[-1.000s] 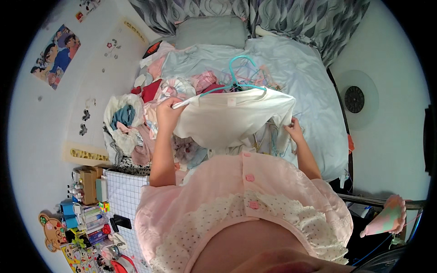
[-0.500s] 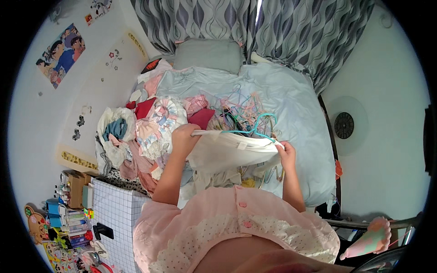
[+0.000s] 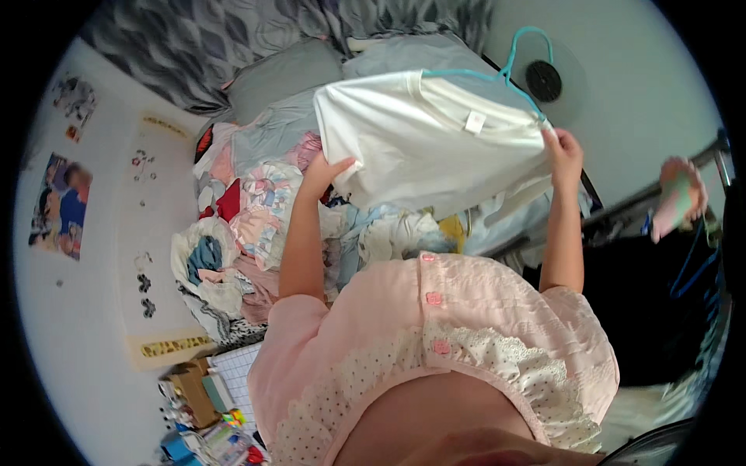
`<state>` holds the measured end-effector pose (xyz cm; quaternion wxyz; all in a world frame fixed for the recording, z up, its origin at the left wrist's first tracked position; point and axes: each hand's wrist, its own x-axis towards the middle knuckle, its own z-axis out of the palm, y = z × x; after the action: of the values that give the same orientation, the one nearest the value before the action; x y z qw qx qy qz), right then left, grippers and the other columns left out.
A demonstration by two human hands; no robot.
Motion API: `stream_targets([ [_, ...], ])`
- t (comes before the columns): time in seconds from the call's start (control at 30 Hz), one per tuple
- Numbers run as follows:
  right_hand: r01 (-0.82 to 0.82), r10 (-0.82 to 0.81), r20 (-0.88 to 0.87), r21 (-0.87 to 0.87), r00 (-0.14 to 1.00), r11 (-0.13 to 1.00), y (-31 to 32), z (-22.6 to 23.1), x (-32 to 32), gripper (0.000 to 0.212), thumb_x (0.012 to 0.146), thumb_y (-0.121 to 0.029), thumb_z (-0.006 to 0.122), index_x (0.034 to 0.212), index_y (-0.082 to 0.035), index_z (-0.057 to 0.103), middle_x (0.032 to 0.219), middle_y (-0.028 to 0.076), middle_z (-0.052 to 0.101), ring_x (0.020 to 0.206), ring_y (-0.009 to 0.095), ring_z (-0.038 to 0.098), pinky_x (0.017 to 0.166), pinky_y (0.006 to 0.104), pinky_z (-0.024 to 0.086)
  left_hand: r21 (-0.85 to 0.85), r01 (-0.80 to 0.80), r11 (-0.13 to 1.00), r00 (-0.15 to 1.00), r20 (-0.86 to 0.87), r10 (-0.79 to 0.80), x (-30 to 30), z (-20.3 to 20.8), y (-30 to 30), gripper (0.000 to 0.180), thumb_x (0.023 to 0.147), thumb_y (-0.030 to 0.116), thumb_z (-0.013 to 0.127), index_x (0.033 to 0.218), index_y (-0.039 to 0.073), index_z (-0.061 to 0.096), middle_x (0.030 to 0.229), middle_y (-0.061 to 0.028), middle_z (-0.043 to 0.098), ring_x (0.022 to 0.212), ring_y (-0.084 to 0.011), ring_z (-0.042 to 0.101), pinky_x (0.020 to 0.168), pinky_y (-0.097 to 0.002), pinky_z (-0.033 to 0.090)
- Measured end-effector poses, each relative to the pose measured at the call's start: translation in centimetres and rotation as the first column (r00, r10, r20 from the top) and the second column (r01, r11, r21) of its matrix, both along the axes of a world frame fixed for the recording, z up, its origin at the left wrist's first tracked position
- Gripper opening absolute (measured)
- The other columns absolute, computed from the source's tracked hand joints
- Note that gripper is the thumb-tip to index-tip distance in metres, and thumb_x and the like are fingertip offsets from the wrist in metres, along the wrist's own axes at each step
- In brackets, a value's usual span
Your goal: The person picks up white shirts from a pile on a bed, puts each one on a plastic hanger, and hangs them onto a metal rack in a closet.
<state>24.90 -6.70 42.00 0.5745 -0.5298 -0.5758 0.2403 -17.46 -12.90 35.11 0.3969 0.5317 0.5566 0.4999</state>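
Note:
A white shirt (image 3: 435, 147) with a pale label (image 3: 475, 122) at its neckline is stretched out in the air between both of my hands. Inside its neck sits a turquoise clothes hanger (image 3: 507, 75), its hook pointing up and to the far right. My left hand (image 3: 328, 174) is closed on the shirt's left edge, below the shoulder. Up at the right shoulder, beside the hanger's end, my right hand (image 3: 566, 158) pinches the fabric. Most of the hanger's left arm is hidden under the cloth.
A heap of clothes (image 3: 268, 206) covers the bed's left side, next to a white bag (image 3: 186, 241) with garments in it. Behind lies a grey pillow (image 3: 287, 78). A metal rail (image 3: 622, 210) and dark clothing (image 3: 622, 311) are at the right. A gridded desk (image 3: 233, 377) stands lower left.
The shirt on its hanger has been lifted and carried right, and hangs more spread out. My view has turned rightward, bringing the rail and dark clothing further into sight.

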Motion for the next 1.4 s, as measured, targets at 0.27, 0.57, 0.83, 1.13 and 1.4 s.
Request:
stream_targets([
  [0.27, 0.306, -0.299, -0.097, 0.063, 0.949, 0.950, -12.7, 0.3, 3.2, 0.023, 0.076, -0.020, 0.063, 0.082, 0.002, 0.061, 0.068, -0.002, 0.055, 0.060, 0.005, 0.046, 0.055, 0.0172, 0.035, 0.228, 0.008, 0.974, 0.998, 0.067, -0.023, 3.0, 1.2, 0.6, 0.026, 0.083, 0.016, 0.051, 0.098, -0.005, 0.052, 0.088, -0.0099, 0.060, 0.076, -0.0143, 0.055, 0.070, -0.0248, 0.042],
  [0.57, 0.626, -0.611, -0.158, 0.065, 0.776, 0.777, -27.2, 0.2, 6.1, 0.018, 0.074, -0.017, 0.065, 0.081, -0.001, 0.062, 0.068, -0.002, 0.056, 0.060, 0.003, 0.046, 0.054, 0.0159, 0.035, 0.396, 0.248, 0.884, 0.969, -0.117, -0.220, 8.6, 1.9, -0.8, 0.022, 0.077, 0.011, 0.054, 0.093, -0.004, 0.056, 0.079, -0.0113, 0.061, 0.070, -0.0125, 0.054, 0.065, -0.0248, 0.042],
  [0.83, 0.669, -0.670, -0.163, -0.066, 0.725, 0.740, -37.9, -1.5, 12.3, 0.019, 0.074, -0.020, 0.065, 0.080, -0.003, 0.062, 0.066, -0.003, 0.055, 0.057, 0.004, 0.045, 0.052, 0.0169, 0.034, 0.219, 0.622, 0.752, 0.782, -0.139, -0.607, 15.8, 1.1, -2.9, 0.017, 0.075, 0.011, 0.059, 0.087, -0.001, 0.059, 0.075, -0.0030, 0.060, 0.067, -0.0082, 0.052, 0.062, -0.0226, 0.040],
  [1.13, 0.447, -0.502, -0.155, -0.288, 0.851, 0.847, -52.0, -1.3, 17.7, 0.016, 0.079, -0.019, 0.058, 0.082, -0.003, 0.060, 0.069, -0.004, 0.054, 0.062, 0.004, 0.045, 0.058, 0.0172, 0.035, 0.204, 0.632, 0.748, 0.772, -0.076, -0.631, 25.0, -0.2, -8.5, 0.019, 0.079, 0.015, 0.056, 0.090, -0.001, 0.058, 0.078, -0.0011, 0.059, 0.069, -0.0075, 0.050, 0.063, -0.0210, 0.039],
  [1.4, 0.483, -0.535, -0.181, -0.266, 0.825, 0.834, -62.6, -1.8, 21.1, 0.011, 0.076, -0.012, 0.061, 0.078, -0.002, 0.058, 0.070, -0.001, 0.056, 0.062, 0.005, 0.050, 0.055, 0.0180, 0.038, 0.073, 0.714, 0.697, 0.693, -0.221, -0.687, 36.0, -5.0, -18.2, 0.025, 0.076, 0.015, 0.057, 0.095, 0.000, 0.053, 0.083, -0.0092, 0.057, 0.076, -0.0168, 0.052, 0.072, -0.0268, 0.040],
])
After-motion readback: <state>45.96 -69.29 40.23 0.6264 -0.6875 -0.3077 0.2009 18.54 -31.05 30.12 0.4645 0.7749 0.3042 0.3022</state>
